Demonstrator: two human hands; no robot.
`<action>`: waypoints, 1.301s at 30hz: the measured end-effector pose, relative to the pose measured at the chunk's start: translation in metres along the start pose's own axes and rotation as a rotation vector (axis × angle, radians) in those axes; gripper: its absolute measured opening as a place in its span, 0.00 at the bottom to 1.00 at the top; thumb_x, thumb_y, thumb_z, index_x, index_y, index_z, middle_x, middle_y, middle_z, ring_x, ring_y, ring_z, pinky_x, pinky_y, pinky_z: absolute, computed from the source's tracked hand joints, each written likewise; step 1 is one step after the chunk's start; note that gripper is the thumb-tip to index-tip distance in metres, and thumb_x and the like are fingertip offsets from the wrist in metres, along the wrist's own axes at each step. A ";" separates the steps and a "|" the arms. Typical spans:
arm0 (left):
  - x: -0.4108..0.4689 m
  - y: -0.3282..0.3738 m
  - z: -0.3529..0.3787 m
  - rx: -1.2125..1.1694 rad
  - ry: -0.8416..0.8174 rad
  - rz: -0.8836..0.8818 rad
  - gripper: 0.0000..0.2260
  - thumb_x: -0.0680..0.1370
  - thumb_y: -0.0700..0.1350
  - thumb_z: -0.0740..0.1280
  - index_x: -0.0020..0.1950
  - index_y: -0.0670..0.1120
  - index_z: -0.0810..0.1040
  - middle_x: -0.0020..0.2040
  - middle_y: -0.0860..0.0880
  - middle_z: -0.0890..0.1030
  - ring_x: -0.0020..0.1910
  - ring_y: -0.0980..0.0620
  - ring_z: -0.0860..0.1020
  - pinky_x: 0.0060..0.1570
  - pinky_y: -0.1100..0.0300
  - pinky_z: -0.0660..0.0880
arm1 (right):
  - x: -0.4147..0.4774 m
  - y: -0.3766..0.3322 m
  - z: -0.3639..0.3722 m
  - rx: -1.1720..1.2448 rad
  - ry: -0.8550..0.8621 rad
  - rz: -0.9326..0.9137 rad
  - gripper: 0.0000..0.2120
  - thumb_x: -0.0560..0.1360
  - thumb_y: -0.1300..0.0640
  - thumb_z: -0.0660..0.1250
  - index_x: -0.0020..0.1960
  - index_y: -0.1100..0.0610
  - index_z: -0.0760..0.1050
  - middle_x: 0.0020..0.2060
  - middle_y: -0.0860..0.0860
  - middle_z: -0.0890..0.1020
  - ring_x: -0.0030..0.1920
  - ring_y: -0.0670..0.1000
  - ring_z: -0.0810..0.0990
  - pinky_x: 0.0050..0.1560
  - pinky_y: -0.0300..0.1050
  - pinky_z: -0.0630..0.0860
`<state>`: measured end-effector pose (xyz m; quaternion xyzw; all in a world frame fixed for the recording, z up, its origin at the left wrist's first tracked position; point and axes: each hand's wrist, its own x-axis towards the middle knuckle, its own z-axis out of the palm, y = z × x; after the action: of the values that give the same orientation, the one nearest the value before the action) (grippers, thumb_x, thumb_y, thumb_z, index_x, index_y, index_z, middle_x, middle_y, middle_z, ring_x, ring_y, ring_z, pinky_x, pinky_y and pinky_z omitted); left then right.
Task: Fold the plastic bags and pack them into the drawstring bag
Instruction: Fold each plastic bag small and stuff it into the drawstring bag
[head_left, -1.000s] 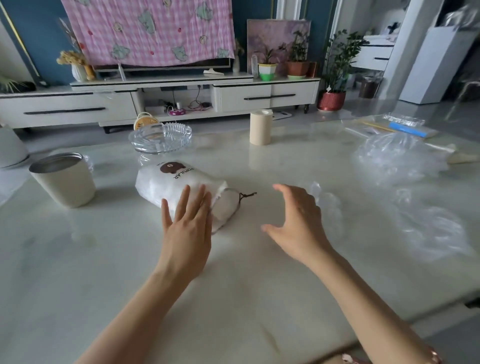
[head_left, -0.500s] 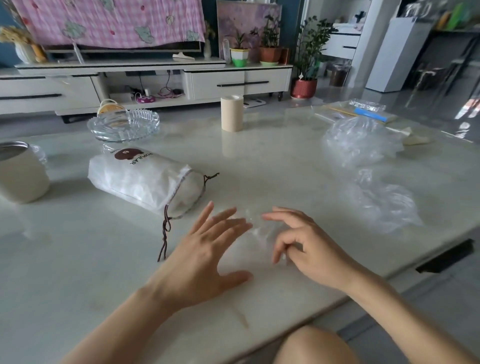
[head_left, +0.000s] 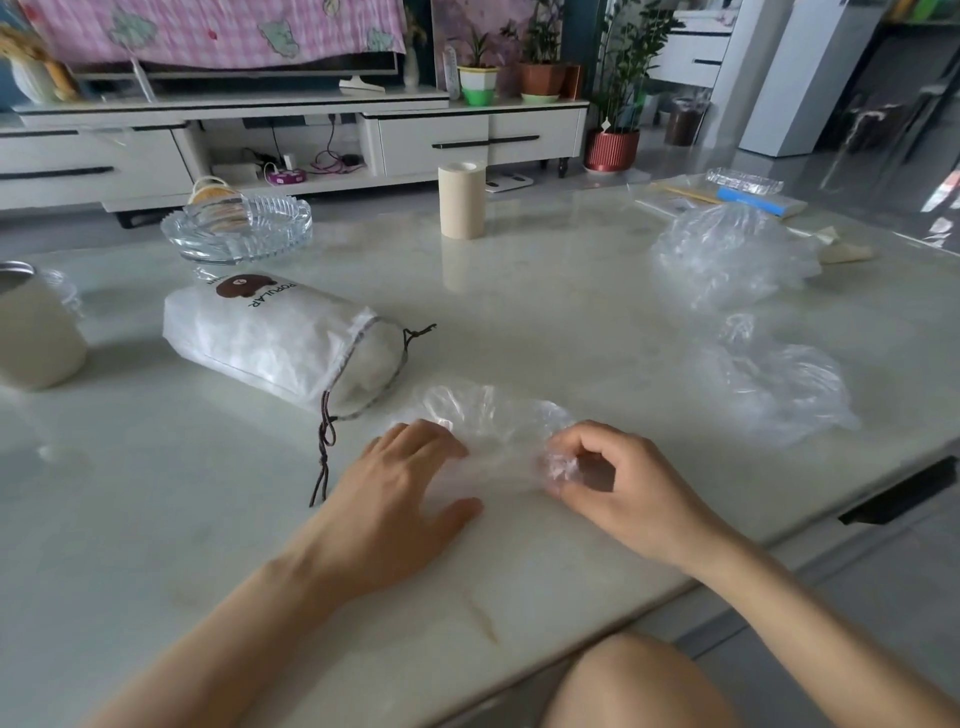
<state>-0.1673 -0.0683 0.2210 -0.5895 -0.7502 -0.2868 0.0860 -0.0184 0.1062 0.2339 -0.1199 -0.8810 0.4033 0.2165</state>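
Two hands work a clear plastic bag (head_left: 488, 428) on the near part of the pale surface (head_left: 561, 322).

The left hand (head_left: 400, 499) lies palm down, its fingers pressing the bag's left end and its thumb spread on the surface. The right hand (head_left: 623, 483) has its fingers curled and pinches the bunched right end. The hands are apart, with the bag lying between them. The white drawstring bag (head_left: 275, 343) lies bulging on its side just beyond the left hand, mouth toward the person, its dark cord (head_left: 324, 452) trailing beside that hand. A second crumpled bag (head_left: 779, 379) and a third crumpled bag (head_left: 727, 254) lie to the right, well apart from the hands. Farther back stand a glass dish (head_left: 236, 223), a beige cup (head_left: 36, 332) and a beige roll (head_left: 461, 200).
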 end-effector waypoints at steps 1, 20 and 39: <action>0.002 -0.004 -0.001 0.004 -0.006 0.017 0.13 0.74 0.53 0.61 0.53 0.48 0.78 0.49 0.53 0.79 0.48 0.52 0.76 0.49 0.60 0.72 | 0.000 -0.001 -0.002 0.026 0.000 0.012 0.02 0.70 0.59 0.69 0.42 0.57 0.77 0.37 0.45 0.81 0.39 0.41 0.77 0.43 0.28 0.69; 0.006 0.011 -0.013 -0.037 0.097 -0.495 0.20 0.75 0.62 0.63 0.29 0.51 0.67 0.25 0.55 0.71 0.28 0.56 0.70 0.29 0.62 0.62 | 0.035 -0.020 0.036 -0.577 0.161 0.187 0.15 0.81 0.46 0.51 0.41 0.53 0.64 0.48 0.54 0.82 0.50 0.61 0.78 0.38 0.46 0.60; 0.016 -0.002 -0.012 0.278 0.031 -0.457 0.14 0.78 0.55 0.63 0.57 0.47 0.75 0.40 0.44 0.81 0.43 0.39 0.79 0.36 0.55 0.69 | 0.033 -0.006 0.024 -0.795 0.198 0.211 0.13 0.79 0.45 0.56 0.47 0.56 0.68 0.46 0.56 0.80 0.50 0.60 0.79 0.40 0.46 0.67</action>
<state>-0.1765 -0.0619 0.2372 -0.3827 -0.8947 -0.2019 0.1107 -0.0590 0.0991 0.2345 -0.3218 -0.9258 0.0387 0.1946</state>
